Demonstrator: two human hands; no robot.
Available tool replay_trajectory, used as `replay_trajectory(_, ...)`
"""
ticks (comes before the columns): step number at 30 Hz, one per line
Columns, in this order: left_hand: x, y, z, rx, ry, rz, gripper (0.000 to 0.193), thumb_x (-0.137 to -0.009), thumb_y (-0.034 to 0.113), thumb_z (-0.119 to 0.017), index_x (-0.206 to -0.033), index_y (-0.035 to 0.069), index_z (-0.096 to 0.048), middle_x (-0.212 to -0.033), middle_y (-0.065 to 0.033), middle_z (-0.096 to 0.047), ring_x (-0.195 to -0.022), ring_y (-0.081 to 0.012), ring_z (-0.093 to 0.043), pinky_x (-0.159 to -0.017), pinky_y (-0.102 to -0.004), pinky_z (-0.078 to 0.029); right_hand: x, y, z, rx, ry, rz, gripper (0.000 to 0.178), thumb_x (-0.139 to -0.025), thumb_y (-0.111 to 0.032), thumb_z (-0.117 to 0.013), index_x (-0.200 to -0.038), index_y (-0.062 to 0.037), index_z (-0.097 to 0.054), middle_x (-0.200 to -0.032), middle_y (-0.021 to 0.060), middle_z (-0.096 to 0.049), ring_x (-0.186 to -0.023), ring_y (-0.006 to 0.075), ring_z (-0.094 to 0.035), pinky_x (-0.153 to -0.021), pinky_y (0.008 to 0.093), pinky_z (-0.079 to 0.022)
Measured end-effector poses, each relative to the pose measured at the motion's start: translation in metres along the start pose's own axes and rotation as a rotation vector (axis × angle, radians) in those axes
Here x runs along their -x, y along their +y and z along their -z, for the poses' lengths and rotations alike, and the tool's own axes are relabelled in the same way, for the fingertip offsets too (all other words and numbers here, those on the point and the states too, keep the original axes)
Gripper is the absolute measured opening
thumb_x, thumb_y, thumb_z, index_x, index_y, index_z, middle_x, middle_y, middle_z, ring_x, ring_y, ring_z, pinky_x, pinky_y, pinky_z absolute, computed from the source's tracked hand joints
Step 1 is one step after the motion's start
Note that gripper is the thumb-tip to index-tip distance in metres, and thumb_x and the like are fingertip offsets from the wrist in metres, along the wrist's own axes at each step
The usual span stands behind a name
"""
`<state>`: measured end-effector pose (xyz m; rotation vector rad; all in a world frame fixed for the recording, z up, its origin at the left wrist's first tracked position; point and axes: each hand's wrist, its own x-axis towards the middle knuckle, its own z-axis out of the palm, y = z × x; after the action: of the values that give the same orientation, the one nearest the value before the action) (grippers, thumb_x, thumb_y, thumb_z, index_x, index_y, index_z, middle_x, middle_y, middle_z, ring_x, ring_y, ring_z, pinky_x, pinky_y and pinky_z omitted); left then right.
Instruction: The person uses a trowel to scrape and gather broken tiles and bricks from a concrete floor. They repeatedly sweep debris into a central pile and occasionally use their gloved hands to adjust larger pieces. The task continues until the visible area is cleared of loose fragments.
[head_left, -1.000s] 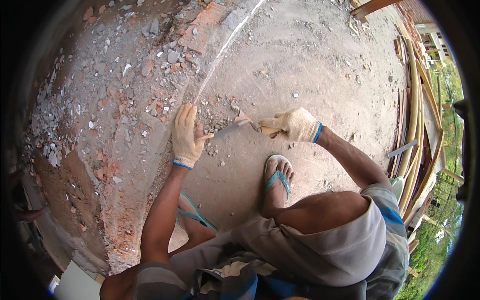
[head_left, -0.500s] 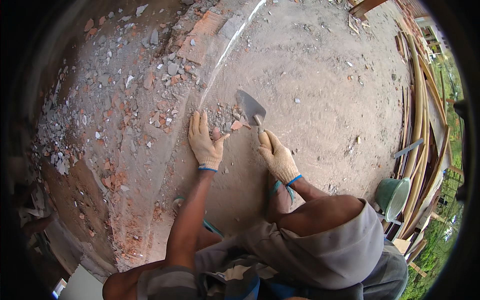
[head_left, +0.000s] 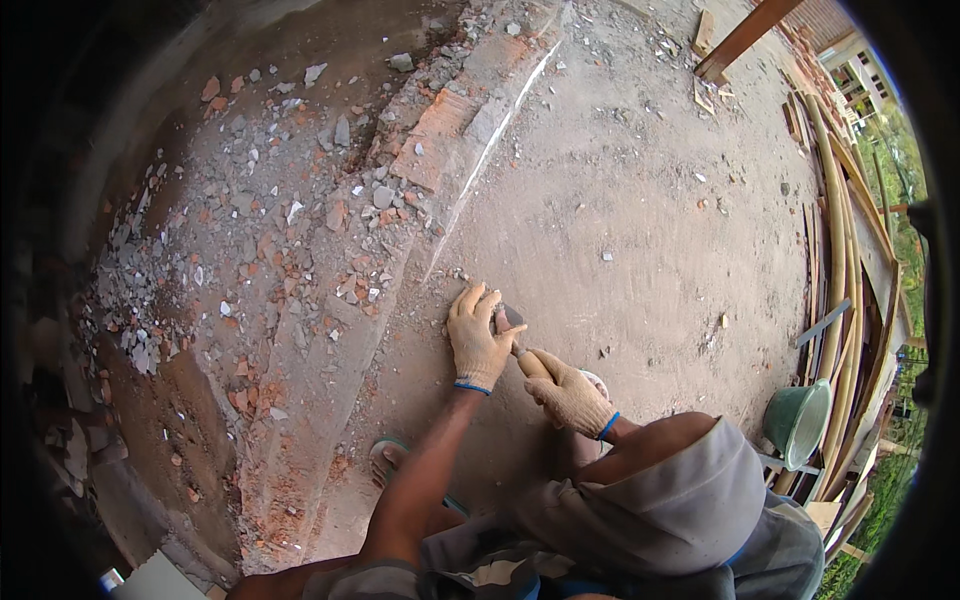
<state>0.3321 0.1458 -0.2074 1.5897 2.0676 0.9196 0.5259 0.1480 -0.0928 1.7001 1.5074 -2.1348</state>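
My right hand (head_left: 572, 392), in a cream knitted glove with a blue cuff, is closed round the handle of a trowel (head_left: 514, 314). Its grey blade lies low over the dusty ground and is partly covered by my left hand (head_left: 478, 340). That hand wears a matching glove. Its fingers are stretched forward and slightly apart, with the thumb reaching across the blade. Small rubble bits (head_left: 455, 277) lie just beyond the left fingertips. What lies between the left palm and the blade is mostly hidden.
Broken rubble (head_left: 265, 235) covers the ground at left, beside a brick edge (head_left: 437, 135) and a white line (head_left: 500, 145). A green bucket (head_left: 798, 422) stands at right near long poles (head_left: 838, 290). A wooden post (head_left: 745, 40) rises at the far right.
Both hands have come closer to me, and the trowel blade has met my left hand. The small rubble heap between them no longer shows on the ground there. The view has shifted.
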Motion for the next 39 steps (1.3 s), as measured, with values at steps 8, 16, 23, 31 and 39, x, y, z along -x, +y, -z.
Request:
replay_trajectory(8, -0.085, -0.022, 0.115, -0.037, 0.141, -0.038, 0.058, -0.094, 0.017, -0.084, -0.145, -0.001, -0.064, -0.158, -0.0241, -0.054, -0.151, -0.0415, -0.047, -0.127, -0.0539, -0.037, -0.023, -0.145, -0.005, 0.334, -0.176, 0.461, 0.06, -0.103, -0.036, -0.067, -0.148, 0.002, -0.055, -0.098, 0.0199, -0.075, -0.076, 0.0261, -0.077, -0.069, 0.0424, -0.062)
replay_trajectory(16, -0.19, -0.038, 0.483, -0.097, 0.434, 0.038, 0.065, -0.109, 0.026, -0.067, -0.162, -0.007, -0.05, -0.164, -0.0251, -0.053, -0.15, -0.0334, -0.054, -0.124, -0.0422, -0.046, -0.069, -0.25, -0.087, 0.216, 0.099, 1.072, 0.043, -0.094, -0.024, -0.07, -0.129, -0.0018, -0.059, -0.094, 0.0261, -0.075, -0.09, 0.0482, -0.076, -0.079, 0.0569, -0.059)
replay_trajectory(23, -0.095, -0.042, 0.468, -0.677, -0.722, -0.056, 0.044, -0.107, 0.022, -0.072, -0.139, -0.008, -0.069, -0.133, -0.0259, -0.073, -0.125, -0.0395, -0.067, -0.113, -0.0463, -0.052, -0.028, -0.016, 0.02, 0.091, 0.194, 0.626, 0.067, -0.096, -0.029, -0.075, -0.157, -0.0121, -0.053, -0.113, 0.027, -0.076, -0.105, 0.0452, -0.076, -0.09, 0.0535, -0.06)
replay_trajectory(31, -0.032, -0.057, 0.357, -0.423, -0.897, 0.371, 0.074, -0.081, -0.004, -0.072, -0.152, -0.013, -0.056, -0.143, -0.027, -0.067, -0.129, -0.0343, -0.069, -0.107, -0.0464, -0.059, 0.096, 0.18, 0.112, -0.395, 0.885, 0.18, 0.065, -0.104, -0.027, -0.071, -0.161, -0.0018, -0.052, -0.097, 0.0117, -0.071, -0.076, 0.0117, -0.066, -0.067, 0.0308, -0.057)
replay_trajectory(39, 0.152, -0.047, 0.331, -0.309, -0.374, 0.386, 0.054, -0.093, 0.026, -0.082, -0.139, 0.001, -0.073, -0.134, -0.0216, -0.076, -0.126, -0.0352, -0.071, -0.105, -0.042, -0.056, 0.017, 0.183, 0.247, 0.273, 0.912, 0.082, 0.068, -0.108, -0.029, -0.072, -0.165, 0.0001, -0.049, -0.165, 0.0243, -0.056, -0.15, 0.0332, -0.057, -0.123, 0.0409, -0.046)
